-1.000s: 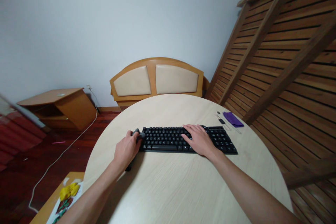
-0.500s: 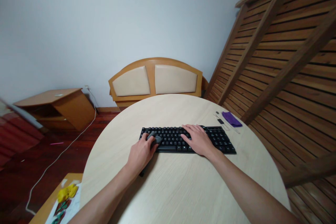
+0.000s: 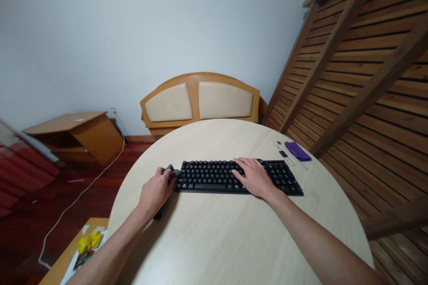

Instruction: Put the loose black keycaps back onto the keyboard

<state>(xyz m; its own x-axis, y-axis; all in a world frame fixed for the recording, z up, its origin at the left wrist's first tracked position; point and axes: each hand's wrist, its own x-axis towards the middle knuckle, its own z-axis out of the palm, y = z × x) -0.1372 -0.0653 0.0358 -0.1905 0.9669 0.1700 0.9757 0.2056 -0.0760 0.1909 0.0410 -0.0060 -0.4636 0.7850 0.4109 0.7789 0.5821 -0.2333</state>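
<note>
A black keyboard (image 3: 210, 176) lies across the middle of a round pale wooden table (image 3: 227, 236). My left hand (image 3: 154, 191) is closed round a dark grey brush-like tool (image 3: 171, 172). Its grey head touches the keyboard's left end, and its dark handle sticks out below my palm. My right hand (image 3: 254, 177) rests flat on the right half of the keys, fingers stretched out and holding the keyboard down.
A purple cloth (image 3: 297, 150) and small tools (image 3: 282, 151) lie at the table's right rim. Behind stands a padded wooden headboard (image 3: 200, 100); a slatted wooden frame (image 3: 361, 75) leans at right. On the left are a low cabinet (image 3: 76, 136), a white cable (image 3: 83, 187) and yellow items (image 3: 88, 241).
My left hand swept the tool rightwards over the keys, then back to the keyboard's left end. My right hand has stayed on the keys.
</note>
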